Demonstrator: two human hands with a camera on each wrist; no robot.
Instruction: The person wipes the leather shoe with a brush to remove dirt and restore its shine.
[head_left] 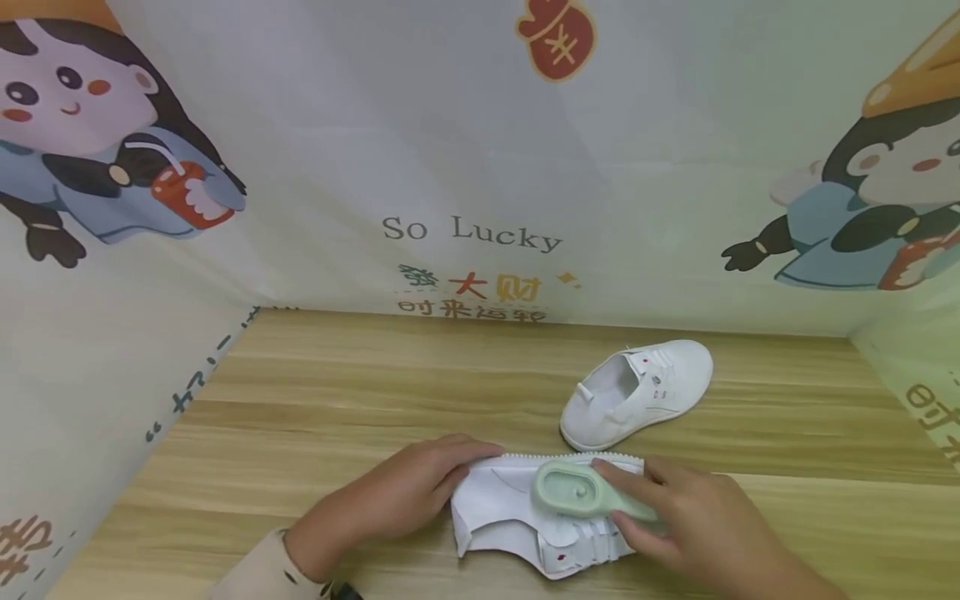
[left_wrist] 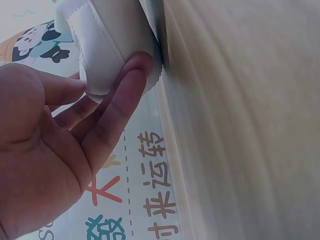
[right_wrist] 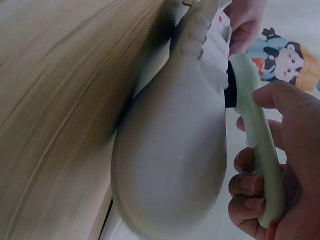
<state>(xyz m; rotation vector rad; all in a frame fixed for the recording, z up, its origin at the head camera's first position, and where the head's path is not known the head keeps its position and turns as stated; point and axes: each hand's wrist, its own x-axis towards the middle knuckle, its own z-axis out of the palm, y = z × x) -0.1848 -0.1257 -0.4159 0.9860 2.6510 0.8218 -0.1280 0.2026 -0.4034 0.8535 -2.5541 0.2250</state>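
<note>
A white lace-up shoe (head_left: 491, 498) lies on its side on the wooden surface, its sole turned to the back wall and its opening to the front. My left hand (head_left: 412, 487) grips it at the heel, thumb and fingers on either side in the left wrist view. In my right hand (head_left: 712, 521) is a pale green brush (head_left: 573, 490), held by its handle with the head over the shoe's upward side. The right wrist view shows the brush's black bristles (right_wrist: 230, 90) against that side, near the laces. The shoe's rounded toe (right_wrist: 170, 145) faces right in the head view.
A second white shoe (head_left: 678, 383) stands upright just behind, close to the first one's sole. The wood-grain surface (head_left: 337, 375) ends at a printed cloth wall (head_left: 322, 192) at the back, with similar cloth walls left and right.
</note>
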